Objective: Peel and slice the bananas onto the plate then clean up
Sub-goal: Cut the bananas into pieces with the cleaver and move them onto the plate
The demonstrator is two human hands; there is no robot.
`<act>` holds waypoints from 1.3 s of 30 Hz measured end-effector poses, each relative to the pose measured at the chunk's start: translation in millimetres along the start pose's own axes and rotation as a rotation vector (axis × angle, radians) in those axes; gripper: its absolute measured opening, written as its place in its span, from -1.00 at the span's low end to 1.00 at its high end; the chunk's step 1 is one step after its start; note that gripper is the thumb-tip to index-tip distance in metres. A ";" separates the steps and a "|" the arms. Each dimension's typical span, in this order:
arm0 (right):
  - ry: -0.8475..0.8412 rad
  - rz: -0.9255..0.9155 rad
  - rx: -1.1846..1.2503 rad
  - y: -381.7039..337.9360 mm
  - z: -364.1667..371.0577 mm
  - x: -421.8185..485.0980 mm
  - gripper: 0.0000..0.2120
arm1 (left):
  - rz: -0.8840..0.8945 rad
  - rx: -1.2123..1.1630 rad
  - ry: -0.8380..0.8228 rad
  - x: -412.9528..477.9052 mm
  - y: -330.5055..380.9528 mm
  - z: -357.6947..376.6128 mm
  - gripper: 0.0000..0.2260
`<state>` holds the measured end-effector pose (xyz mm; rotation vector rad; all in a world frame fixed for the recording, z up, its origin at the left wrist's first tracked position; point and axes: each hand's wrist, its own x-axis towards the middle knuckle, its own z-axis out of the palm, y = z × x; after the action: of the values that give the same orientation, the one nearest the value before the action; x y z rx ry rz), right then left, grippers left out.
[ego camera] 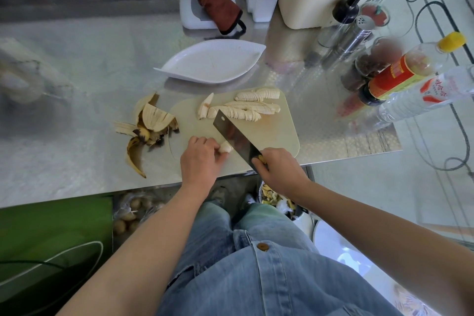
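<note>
The last banana stub (225, 147) is lying at the cutting board's (284, 136) near edge. The left hand (202, 159) is pinching it and the right hand (279, 169) is gripping the cleaver (236, 138) against it. Slicing is probably finishing. Next, the sliced bananas (246, 108) need carrying to the leaf-shaped plate (213, 61) beyond.

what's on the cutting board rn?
Sliced bananas lie at the far end of the cutting board; the left hand holds a banana stub beside the cleaver. Board beneath hand and blade is hidden.
</note>
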<state>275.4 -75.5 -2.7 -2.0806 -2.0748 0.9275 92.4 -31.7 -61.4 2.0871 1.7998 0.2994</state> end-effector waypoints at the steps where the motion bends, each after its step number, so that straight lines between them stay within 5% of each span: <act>1: 0.001 -0.002 -0.004 -0.6 -0.3 0.4 -0.63 | 0.006 -0.008 0.005 -0.3 -1.5 1.0 -0.76; 39: -0.071 0.033 -0.054 -2.1 5.4 -0.2 -0.73 | 0.040 0.008 0.021 0.6 -3.7 4.5 -0.82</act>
<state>271.2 -77.4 -6.1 -2.1450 -2.1291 0.9750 90.9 -31.3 -67.0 2.1355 1.7752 0.3270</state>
